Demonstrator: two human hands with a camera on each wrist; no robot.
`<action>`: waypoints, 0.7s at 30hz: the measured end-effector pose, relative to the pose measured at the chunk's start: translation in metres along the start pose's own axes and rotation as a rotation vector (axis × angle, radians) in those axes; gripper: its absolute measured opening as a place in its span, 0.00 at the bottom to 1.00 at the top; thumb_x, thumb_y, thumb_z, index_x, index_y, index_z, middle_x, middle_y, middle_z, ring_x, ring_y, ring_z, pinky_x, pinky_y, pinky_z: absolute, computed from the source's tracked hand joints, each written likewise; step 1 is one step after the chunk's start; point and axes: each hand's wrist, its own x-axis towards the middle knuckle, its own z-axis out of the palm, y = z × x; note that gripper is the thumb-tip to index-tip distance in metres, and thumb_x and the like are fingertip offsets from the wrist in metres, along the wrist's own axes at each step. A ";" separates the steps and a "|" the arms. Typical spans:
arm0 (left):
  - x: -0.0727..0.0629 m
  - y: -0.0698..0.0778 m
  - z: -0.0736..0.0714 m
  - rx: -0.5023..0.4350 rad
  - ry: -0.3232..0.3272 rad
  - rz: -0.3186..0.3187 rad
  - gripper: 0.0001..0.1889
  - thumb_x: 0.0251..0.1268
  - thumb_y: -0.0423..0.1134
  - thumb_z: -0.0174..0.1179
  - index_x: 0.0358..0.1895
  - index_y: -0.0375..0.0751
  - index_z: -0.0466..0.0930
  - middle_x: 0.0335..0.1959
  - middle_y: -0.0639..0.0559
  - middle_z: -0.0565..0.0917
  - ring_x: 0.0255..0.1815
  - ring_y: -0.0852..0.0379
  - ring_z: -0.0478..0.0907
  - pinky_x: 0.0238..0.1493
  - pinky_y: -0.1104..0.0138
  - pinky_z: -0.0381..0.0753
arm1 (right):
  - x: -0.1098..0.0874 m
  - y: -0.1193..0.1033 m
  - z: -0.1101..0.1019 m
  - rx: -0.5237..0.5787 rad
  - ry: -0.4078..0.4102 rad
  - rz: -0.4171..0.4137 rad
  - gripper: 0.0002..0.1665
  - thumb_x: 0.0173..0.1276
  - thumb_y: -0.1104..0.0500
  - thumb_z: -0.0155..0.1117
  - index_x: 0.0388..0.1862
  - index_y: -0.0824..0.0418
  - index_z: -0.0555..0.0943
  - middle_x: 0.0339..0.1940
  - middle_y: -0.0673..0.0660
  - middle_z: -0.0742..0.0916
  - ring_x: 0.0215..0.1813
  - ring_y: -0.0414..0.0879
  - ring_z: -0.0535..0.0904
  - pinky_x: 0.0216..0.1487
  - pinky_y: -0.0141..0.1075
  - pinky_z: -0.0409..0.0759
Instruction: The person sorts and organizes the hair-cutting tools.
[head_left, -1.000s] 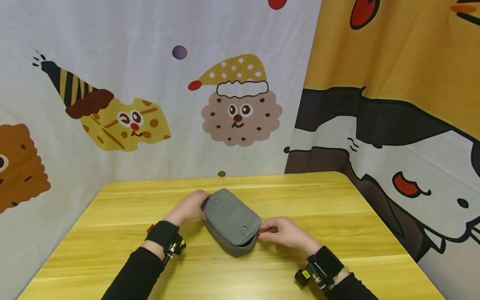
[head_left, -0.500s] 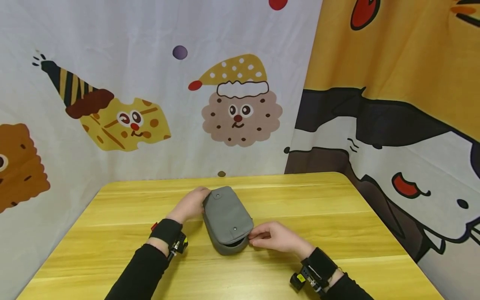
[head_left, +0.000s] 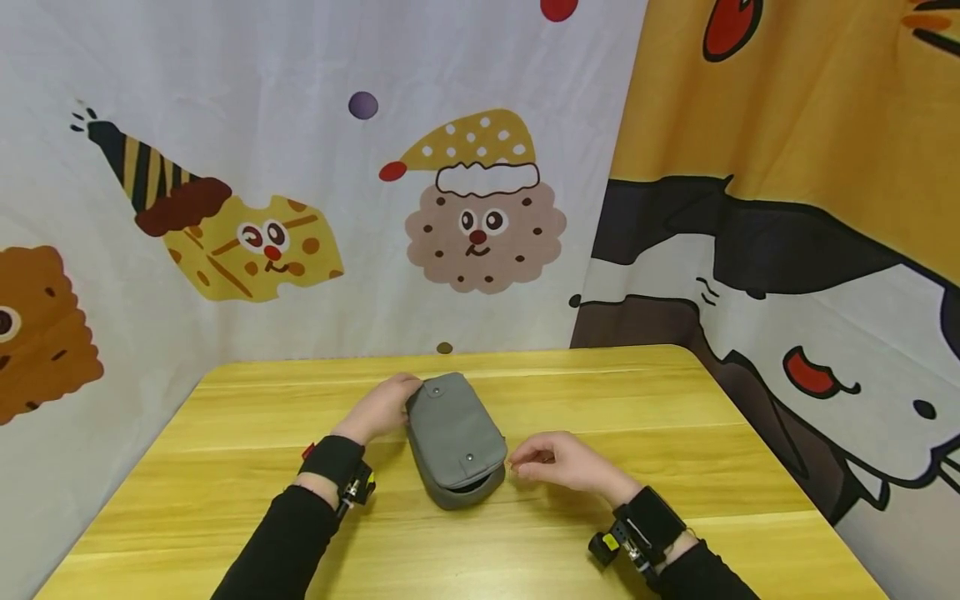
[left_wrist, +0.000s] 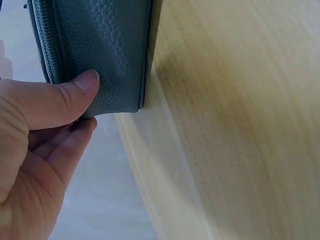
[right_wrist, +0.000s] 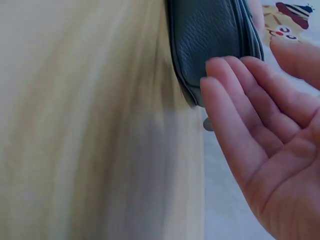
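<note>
Pouch [head_left: 456, 433] of grey colour lies around the middle of the yellow wooden bench [head_left: 660, 433] in the head view, a little aslant, with two metal snaps [head_left: 469, 457] on its upper face and a dark gap at its near end. The left hand [head_left: 378, 410] grips its far left corner; the right hand [head_left: 566, 462] is just beside its near right corner and holds nothing. Behind the bench hangs a white cloth [head_left: 277, 50] with printed cartoon figures. In the left wrist view, the thumb [left_wrist: 65, 100] presses on the grained side, next to the zipper [left_wrist: 50, 50]. In the right wrist view, the fingers [right_wrist: 230, 122] are loose before the pouch's end, and the right thumb [right_wrist: 295, 60] stands apart from them; whether the fingertips touch the pouch, I cannot tell.
</note>
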 end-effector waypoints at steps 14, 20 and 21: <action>0.000 0.001 -0.001 0.002 -0.013 -0.030 0.25 0.53 0.22 0.70 0.57 0.30 0.79 0.53 0.37 0.79 0.54 0.41 0.78 0.56 0.53 0.78 | 0.021 0.014 -0.006 -0.170 0.138 0.076 0.16 0.71 0.62 0.64 0.54 0.70 0.81 0.45 0.58 0.87 0.45 0.46 0.82 0.49 0.37 0.80; 0.000 0.002 -0.002 -0.009 -0.012 -0.039 0.25 0.52 0.21 0.70 0.57 0.30 0.79 0.53 0.38 0.79 0.54 0.41 0.78 0.55 0.53 0.78 | 0.030 0.014 -0.004 -0.162 0.114 0.122 0.14 0.71 0.63 0.64 0.52 0.68 0.82 0.44 0.55 0.87 0.45 0.48 0.83 0.49 0.37 0.80; 0.000 0.002 -0.002 -0.010 -0.012 -0.041 0.25 0.53 0.22 0.70 0.57 0.30 0.79 0.53 0.38 0.79 0.54 0.41 0.78 0.56 0.54 0.78 | 0.031 0.014 -0.003 -0.161 0.108 0.126 0.13 0.71 0.64 0.64 0.52 0.67 0.82 0.44 0.55 0.87 0.45 0.48 0.83 0.49 0.37 0.80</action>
